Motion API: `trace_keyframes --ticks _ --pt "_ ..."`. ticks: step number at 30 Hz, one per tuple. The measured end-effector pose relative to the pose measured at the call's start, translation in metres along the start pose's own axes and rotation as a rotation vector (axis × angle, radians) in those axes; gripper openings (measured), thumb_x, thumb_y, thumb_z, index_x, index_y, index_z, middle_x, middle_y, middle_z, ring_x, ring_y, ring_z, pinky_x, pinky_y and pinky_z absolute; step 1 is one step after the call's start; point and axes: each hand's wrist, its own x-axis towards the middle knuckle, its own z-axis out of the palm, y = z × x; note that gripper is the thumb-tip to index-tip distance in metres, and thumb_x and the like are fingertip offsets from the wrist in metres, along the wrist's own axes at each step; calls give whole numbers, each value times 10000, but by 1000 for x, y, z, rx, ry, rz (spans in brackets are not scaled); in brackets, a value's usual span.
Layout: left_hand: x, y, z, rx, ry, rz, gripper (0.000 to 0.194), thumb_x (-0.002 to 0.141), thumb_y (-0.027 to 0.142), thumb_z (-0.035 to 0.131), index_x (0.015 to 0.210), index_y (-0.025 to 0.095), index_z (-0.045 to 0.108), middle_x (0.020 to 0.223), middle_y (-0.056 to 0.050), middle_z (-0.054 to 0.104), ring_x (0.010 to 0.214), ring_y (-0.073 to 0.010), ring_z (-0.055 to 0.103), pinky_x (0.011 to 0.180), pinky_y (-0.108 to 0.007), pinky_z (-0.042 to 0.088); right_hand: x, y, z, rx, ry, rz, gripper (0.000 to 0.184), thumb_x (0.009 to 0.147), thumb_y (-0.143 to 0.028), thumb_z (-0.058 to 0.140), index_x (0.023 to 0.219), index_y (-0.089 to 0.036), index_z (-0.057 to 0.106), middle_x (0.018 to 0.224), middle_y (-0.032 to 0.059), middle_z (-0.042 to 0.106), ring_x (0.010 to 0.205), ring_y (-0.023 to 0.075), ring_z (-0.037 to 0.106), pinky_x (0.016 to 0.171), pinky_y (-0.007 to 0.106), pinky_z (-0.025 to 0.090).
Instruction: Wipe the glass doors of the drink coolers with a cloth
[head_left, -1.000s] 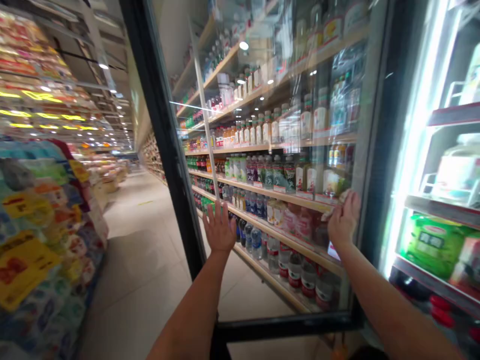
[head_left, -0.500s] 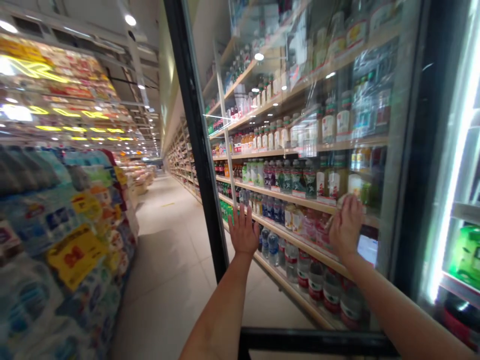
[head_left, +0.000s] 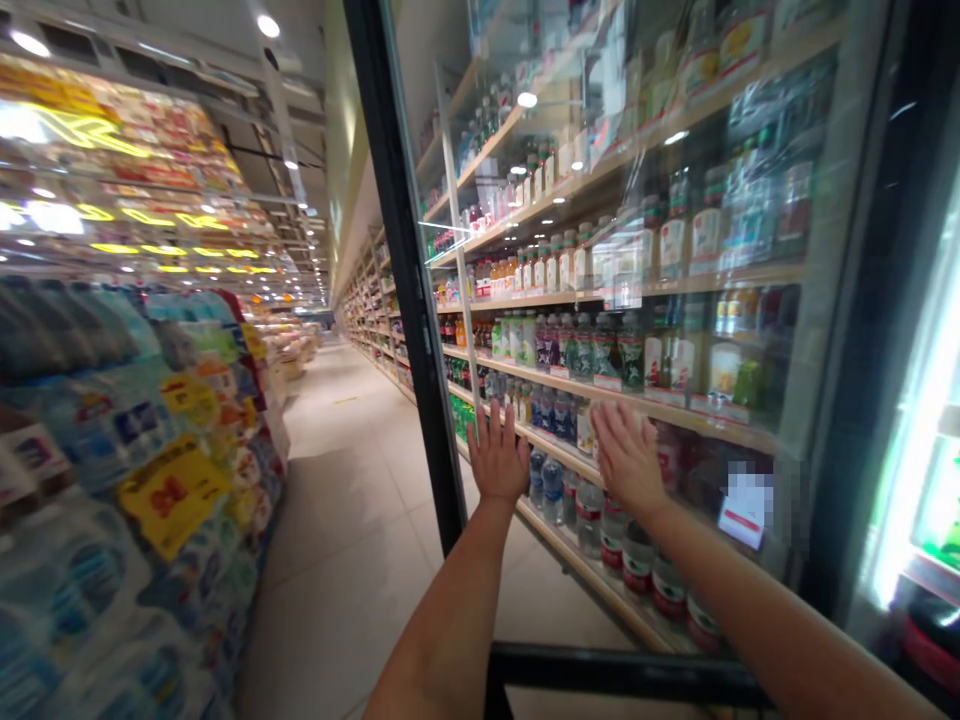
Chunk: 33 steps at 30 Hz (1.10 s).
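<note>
Here we are in a long supermarket aisle (head_left: pixel 337 420), pale tiled floor (head_left: pixel 330 570) running off into the distance, and ceiling spotlights (head_left: pixel 268 26) burning overhead. On the left, a towering stack of plastic-wrapped packs (head_left: pixel 97 450) crowds the walkway, with a yellow price tag (head_left: pixel 172 495) stuck on the front. To the right stands the big refrigerated case, and the person is right up against its glass door (head_left: pixel 540 200), with a black door frame (head_left: pixel 411 300) down the left edge and a black bar (head_left: pixel 622 672) across the bottom.

Both hands are on that glass! The left hand (head_left: pixel 499 455) sits low near the frame, fingers spread wide, palm flat. The right hand (head_left: pixel 628 460) is further along, also open and flat, fingers fanned, and neither is gripping a thing. Behind the door, light wooden shelves (head_left: pixel 645 395) are packed with bottled drinks (head_left: pixel 592 350), and just below the right hand stand water bottles (head_left: pixel 637 565) with red labels. A small white shelf card (head_left: pixel 739 525) sits by the lower right, partly pixelated.
</note>
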Motion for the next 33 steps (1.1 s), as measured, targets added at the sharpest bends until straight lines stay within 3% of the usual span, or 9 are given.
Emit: trace_keyframes --ticks 2,7,9,13,15,20,25,27,33 --pt "0 0 -1 2 3 0 518 990 228 518 1496 116 516 1599 -152 364 1544 -329 126 1264 -586 137 2 -9 1 1 -25 -89 526 1018 -131 409 1541 -189 426 1532 102 505 1506 267 330 1245 496 213" --pt "-1 1 -1 31 7 7 517 982 216 536 1487 104 522 1600 -165 355 1544 -332 119 1260 -590 149 49 -12 -6 47 12 33 505 1028 -171 401 1531 -154 435 1604 98 397 1521 282 288 1232 509 224" --pt "-2 2 -2 55 8 11 531 969 211 551 1491 121 519 1606 -147 352 1546 -325 119 1259 -580 166 43 -16 -4 57 16 26 503 1021 -165 417 1523 -148 447 1600 100 405 1520 286 289 1233 509 214" --pt "-4 3 -2 106 26 25 550 954 211 564 1496 133 511 1614 -130 346 1548 -316 112 1261 -563 177 9 -23 5 80 -33 -186 479 1004 -128 462 1475 -196 517 1536 54 506 1486 244 363 1258 455 162" --pt "-5 2 -2 122 39 34 546 958 211 554 1494 119 509 1611 -140 349 1549 -316 113 1260 -562 179 15 -22 6 85 -38 -230 473 1006 -132 469 1469 -212 527 1538 36 504 1477 238 380 1262 445 150" --pt "-2 -1 0 103 71 54 513 976 211 519 1472 79 523 1595 -170 370 1550 -319 96 1257 -569 177 55 -16 3 59 82 -11 502 1020 -172 450 1521 -172 462 1582 72 437 1508 269 322 1247 480 173" --pt "-1 -3 1 57 84 52 507 1008 240 469 1484 69 503 1595 -186 364 1551 -320 94 1253 -593 153 12 -26 11 41 51 -119 466 1016 -142 434 1472 -173 527 1526 59 517 1498 242 336 1267 449 115" --pt "0 -4 1 49 88 51 513 1016 243 451 1496 66 488 1593 -188 365 1551 -315 97 1254 -592 148 10 -26 10 62 9 -163 471 1013 -123 421 1461 -198 542 1527 31 518 1491 224 348 1270 433 108" --pt "0 -4 1 40 111 52 503 1028 250 432 1486 54 501 1578 -199 387 1552 -299 98 1261 -567 139 59 -7 -1 74 53 58 502 1027 -160 416 1525 -192 465 1597 59 415 1522 251 290 1252 473 155"
